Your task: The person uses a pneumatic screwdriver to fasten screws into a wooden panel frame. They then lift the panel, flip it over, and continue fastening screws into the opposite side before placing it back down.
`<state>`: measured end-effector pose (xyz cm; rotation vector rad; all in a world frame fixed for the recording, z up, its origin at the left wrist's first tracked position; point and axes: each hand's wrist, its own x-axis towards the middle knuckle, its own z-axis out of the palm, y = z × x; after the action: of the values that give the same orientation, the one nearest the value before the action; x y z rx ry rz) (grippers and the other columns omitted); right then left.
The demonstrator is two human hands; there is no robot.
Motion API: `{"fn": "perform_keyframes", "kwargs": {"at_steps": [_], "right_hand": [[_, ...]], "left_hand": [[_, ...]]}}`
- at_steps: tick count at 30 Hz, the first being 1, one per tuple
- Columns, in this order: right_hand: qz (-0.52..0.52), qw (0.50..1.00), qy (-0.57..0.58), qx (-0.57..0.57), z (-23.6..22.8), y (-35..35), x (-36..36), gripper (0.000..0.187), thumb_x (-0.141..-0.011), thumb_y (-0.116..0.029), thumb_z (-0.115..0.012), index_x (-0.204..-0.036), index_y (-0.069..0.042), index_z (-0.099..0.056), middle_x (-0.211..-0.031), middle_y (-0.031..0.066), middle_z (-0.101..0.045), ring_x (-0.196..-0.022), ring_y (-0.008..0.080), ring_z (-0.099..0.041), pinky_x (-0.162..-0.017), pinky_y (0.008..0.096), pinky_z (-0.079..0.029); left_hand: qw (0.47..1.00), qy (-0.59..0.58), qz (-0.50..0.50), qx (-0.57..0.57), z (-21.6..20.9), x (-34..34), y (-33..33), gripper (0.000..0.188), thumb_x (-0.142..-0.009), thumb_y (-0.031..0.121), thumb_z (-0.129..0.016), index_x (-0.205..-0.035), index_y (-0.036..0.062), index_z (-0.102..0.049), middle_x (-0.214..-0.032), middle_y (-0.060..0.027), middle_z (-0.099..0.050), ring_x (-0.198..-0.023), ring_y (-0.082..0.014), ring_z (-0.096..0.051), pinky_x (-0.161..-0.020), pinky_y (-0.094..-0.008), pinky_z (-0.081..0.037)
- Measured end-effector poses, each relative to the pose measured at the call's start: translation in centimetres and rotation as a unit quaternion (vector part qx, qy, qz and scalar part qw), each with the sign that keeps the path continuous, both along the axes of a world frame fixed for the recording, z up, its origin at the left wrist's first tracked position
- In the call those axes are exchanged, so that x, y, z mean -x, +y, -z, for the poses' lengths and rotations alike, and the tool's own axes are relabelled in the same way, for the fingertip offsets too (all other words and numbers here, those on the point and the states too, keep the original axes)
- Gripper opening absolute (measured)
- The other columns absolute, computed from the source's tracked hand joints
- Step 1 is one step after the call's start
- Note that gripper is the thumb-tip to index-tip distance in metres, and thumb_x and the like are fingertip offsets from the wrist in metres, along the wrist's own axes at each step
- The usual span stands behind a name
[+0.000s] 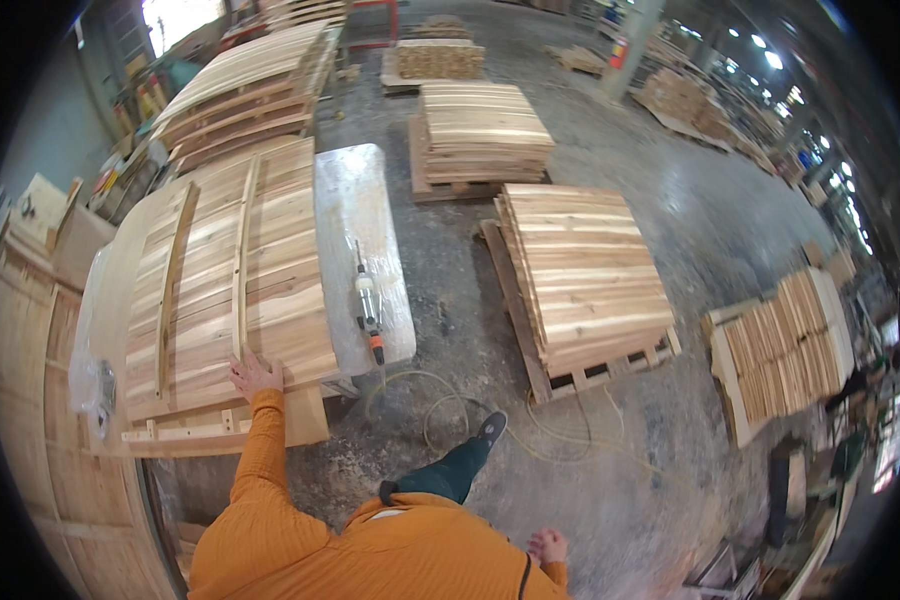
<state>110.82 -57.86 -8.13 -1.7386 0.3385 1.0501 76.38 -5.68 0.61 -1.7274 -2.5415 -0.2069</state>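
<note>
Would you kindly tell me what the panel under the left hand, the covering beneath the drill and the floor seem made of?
The panel is wood, seemingly unpainted, with visible grain and pale and brown bands. The covering looks like clear plastic film, glossy and wrinkled. The floor is probably smooth concrete, grey, blotchy and faintly shiny.

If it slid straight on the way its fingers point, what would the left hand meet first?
Probably the near end of the right-hand wooden strip lying on the panel. The left hand rests on that panel, very close to the strip; whether they already touch is unclear.
</note>
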Motion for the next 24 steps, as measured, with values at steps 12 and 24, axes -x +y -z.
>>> {"fn": "perform_keyframes", "kwargs": {"at_steps": [12,24], "right_hand": [[-0.458,0.864,-0.201,0.054,7.4,21.3,-26.3,0.023,-0.082,-0.025,-0.055,-0.090,-0.004,-0.058,-0.070,0.0067,-0.061,-0.055,0.0146,-0.057,-0.045,0.0294,-0.046],[-0.368,0.919,-0.038,-0.140,-5.1,63.1,-37.3,0.021,-0.084,-0.021,-0.053,-0.099,-0.007,-0.052,-0.081,0.0077,-0.059,-0.065,0.0175,-0.059,-0.049,0.0272,-0.048]], "left_hand": [[0.991,0.078,-0.084,-0.068,-0.6,-3.7,2.9,0.059,-0.080,0.036,-0.050,-0.134,0.0196,-0.031,-0.137,-0.0126,-0.027,-0.120,-0.0376,-0.029,-0.099,-0.0482,-0.025],[0.939,0.108,-0.316,0.089,-3.1,-7.6,6.6,0.065,-0.082,0.035,-0.048,-0.138,0.0218,-0.018,-0.142,-0.0058,-0.020,-0.130,-0.0330,-0.015,-0.102,-0.0521,-0.017]]}}
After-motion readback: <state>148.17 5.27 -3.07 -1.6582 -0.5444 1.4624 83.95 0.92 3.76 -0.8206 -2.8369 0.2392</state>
